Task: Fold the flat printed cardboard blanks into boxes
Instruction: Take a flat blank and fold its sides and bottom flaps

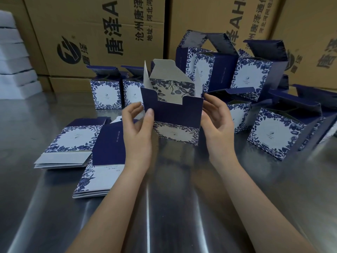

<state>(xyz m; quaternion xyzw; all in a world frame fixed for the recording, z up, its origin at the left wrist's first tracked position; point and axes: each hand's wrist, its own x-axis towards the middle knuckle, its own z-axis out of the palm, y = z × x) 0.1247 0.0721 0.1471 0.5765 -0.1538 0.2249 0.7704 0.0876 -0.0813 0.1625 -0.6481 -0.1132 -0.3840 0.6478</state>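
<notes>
Towards the near left edge of the steel bench (173,198): two stacks of flat blue-and-white floral cardboard blanks (71,141). Above the bench's middle: one half-folded navy box (175,112), pale inner flaps upright, pinched at its left edge by the left hand (136,132) and gripped at its right side by the right hand (218,121). Beyond: at least seven folded boxes (277,136). Behind the far edge: brown printed cartons (102,33).

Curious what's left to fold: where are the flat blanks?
In the head view, two stacks of blanks lie left on the table, beside the left hand, nearer than two folded boxes.
</notes>
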